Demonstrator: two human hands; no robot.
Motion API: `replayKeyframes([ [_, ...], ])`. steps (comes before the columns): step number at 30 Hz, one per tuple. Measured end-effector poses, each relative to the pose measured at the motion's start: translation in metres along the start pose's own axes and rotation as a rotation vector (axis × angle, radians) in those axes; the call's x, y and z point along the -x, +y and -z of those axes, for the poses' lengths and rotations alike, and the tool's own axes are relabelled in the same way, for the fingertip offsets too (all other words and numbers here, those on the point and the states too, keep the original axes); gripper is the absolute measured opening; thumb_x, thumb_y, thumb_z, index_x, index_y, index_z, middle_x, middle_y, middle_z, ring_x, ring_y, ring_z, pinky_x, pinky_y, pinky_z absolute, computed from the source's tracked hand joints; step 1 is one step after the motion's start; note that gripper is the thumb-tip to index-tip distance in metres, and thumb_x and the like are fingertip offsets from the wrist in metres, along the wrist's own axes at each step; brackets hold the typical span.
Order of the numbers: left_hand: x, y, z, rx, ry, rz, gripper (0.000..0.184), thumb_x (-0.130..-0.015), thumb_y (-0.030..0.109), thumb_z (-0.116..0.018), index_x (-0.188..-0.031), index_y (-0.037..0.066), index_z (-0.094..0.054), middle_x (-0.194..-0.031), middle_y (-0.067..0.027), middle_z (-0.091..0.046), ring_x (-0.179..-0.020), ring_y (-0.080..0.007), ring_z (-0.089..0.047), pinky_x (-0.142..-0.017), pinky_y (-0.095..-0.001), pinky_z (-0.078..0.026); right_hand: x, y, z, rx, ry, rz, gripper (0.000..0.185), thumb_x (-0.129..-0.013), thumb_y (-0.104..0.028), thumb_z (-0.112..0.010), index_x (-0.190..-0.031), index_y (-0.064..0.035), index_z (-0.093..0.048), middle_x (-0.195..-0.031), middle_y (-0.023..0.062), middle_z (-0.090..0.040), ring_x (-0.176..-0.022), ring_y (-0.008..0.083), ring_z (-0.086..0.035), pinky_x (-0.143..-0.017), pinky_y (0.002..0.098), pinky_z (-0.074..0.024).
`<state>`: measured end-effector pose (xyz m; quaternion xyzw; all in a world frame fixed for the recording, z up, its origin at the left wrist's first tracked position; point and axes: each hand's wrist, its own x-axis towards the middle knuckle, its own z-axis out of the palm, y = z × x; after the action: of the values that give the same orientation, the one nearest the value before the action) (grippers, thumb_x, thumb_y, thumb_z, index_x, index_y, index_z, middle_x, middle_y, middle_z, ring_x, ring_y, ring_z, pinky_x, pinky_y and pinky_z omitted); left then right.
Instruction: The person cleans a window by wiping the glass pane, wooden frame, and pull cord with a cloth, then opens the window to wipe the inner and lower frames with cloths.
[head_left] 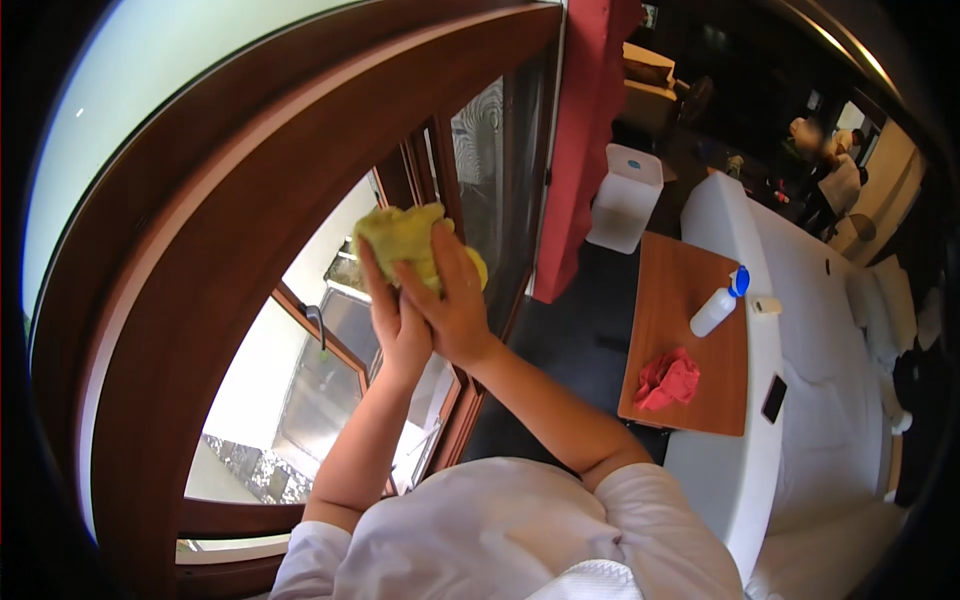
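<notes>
Both of my hands are raised in front of the window, holding a crumpled yellow cloth between them. My left hand presses the cloth from the left side, its fingers along the cloth's lower edge. Close beside it, touching at the palm, my right hand has its fingers closed on the cloth's right part. Behind the hands stands a brown wooden window frame with glass panes. A dark window handle sits to the lower left of my hands.
On the right, a wooden table carries a spray bottle with a blue top and a crumpled red cloth. A phone lies on the white ledge. A white bin stands by the red pillar. Far back is another person.
</notes>
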<state>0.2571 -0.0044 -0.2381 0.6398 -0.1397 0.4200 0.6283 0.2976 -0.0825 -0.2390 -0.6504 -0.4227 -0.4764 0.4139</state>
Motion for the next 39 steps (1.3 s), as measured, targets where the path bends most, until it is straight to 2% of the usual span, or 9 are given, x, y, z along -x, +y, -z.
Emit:
replayKeyframes([
  [8, 0.094, -0.118, 0.012, -0.341, -0.143, 0.428, 0.061, -0.094, 0.012, -0.033, -0.145, 0.013, 0.001, -0.122, -0.0291, -0.049, -0.111, -0.0428, -0.052, -0.089, -0.0409, -0.043, 0.156, 0.039, -0.038, -0.101, -0.169, -0.28, 0.06, -0.08, -0.007, -0.058, -0.135, -0.0182, -0.037, -0.132, 0.0265, -0.036, -0.116, 0.0458, -0.041, -0.097, 0.0506, -0.0362],
  [11, 0.156, -0.161, 0.042, -0.507, -0.403, 0.858, 0.07, -0.092, 0.012, -0.037, -0.143, 0.013, 0.011, -0.117, -0.0353, -0.049, -0.109, -0.045, -0.051, -0.087, -0.0431, -0.044, 0.241, 0.033, -0.034, -0.094, -0.465, -0.558, 0.06, -0.076, -0.001, -0.056, -0.131, -0.0166, -0.042, -0.129, 0.0244, -0.04, -0.114, 0.0429, -0.044, -0.097, 0.0455, -0.0381],
  [14, 0.192, -0.179, 0.054, -0.331, -0.422, 1.096, 0.084, -0.09, 0.014, -0.047, -0.142, 0.014, 0.017, -0.117, -0.0317, -0.051, -0.108, -0.0363, -0.055, -0.089, -0.0368, -0.043, 0.278, 0.03, -0.024, -0.177, -0.636, -0.747, 0.053, -0.076, 0.001, -0.053, -0.127, -0.0109, -0.045, -0.126, 0.0243, -0.044, -0.118, 0.0416, -0.043, -0.099, 0.042, -0.0369],
  [17, 0.157, -0.124, 0.028, -0.15, -0.429, 1.017, 0.088, -0.088, 0.014, -0.052, -0.143, 0.014, 0.016, -0.12, -0.0282, -0.05, -0.11, -0.0317, -0.054, -0.089, -0.0333, -0.042, 0.248, 0.027, -0.007, -0.22, -0.366, -0.681, 0.047, -0.08, -0.009, -0.054, -0.126, -0.0025, -0.044, -0.125, 0.0242, -0.044, -0.117, 0.0408, -0.044, -0.1, 0.043, -0.035],
  [21, 0.071, -0.023, -0.02, -0.605, -0.615, 0.368, 0.079, -0.084, 0.016, -0.058, -0.146, 0.011, -0.011, -0.106, -0.0288, -0.048, -0.1, -0.0448, -0.049, -0.088, -0.0439, -0.039, 0.142, 0.031, 0.012, -0.245, 0.015, -0.55, 0.059, -0.085, -0.03, -0.055, -0.133, -0.0023, -0.033, -0.134, 0.0277, -0.032, -0.119, 0.0434, -0.04, -0.098, 0.0466, -0.0345],
  [22, 0.053, -0.004, -0.028, -0.733, -0.637, 0.257, 0.076, -0.083, 0.022, -0.059, -0.145, 0.007, -0.016, -0.101, -0.026, -0.049, -0.09, -0.0382, -0.049, -0.086, -0.0419, -0.037, 0.119, 0.034, 0.013, -0.236, 0.119, -0.492, 0.062, -0.084, -0.033, -0.057, -0.133, -0.0021, -0.032, -0.134, 0.0278, -0.03, -0.12, 0.0433, -0.039, -0.098, 0.0468, -0.0346],
  [29, -0.019, -0.009, -0.066, -1.484, -0.307, -0.502, 0.07, -0.085, 0.046, -0.048, -0.142, 0.01, -0.029, -0.14, -0.0322, -0.02, -0.13, -0.0468, -0.02, -0.103, -0.06, -0.009, 0.027, 0.077, 0.007, -0.331, 0.146, -0.454, 0.052, -0.091, -0.03, -0.05, -0.133, -0.0034, -0.036, -0.134, 0.0258, -0.032, -0.119, 0.0414, -0.039, -0.097, 0.0466, -0.0349],
  [35, 0.024, -0.113, -0.049, -2.033, -0.759, -0.451, 0.074, -0.08, 0.05, -0.052, -0.139, 0.01, -0.034, -0.145, -0.0164, -0.027, -0.136, -0.027, -0.023, -0.105, -0.0579, -0.008, 0.136, 0.129, -0.043, -0.476, 0.001, -0.735, 0.049, -0.087, -0.027, -0.054, -0.13, -0.0036, -0.044, -0.122, 0.0244, -0.047, -0.11, 0.0408, -0.047, -0.096, 0.0455, -0.036],
  [39, 0.035, -0.126, -0.066, -1.624, -0.827, -0.082, 0.075, -0.078, 0.048, -0.054, -0.137, 0.005, -0.036, -0.145, -0.0191, -0.027, -0.136, -0.0287, -0.024, -0.104, -0.053, -0.017, 0.182, 0.142, -0.041, -0.312, -0.078, -0.771, 0.053, -0.084, -0.023, -0.057, -0.132, -0.0054, -0.042, -0.123, 0.0244, -0.045, -0.113, 0.0406, -0.044, -0.096, 0.0448, -0.036],
])
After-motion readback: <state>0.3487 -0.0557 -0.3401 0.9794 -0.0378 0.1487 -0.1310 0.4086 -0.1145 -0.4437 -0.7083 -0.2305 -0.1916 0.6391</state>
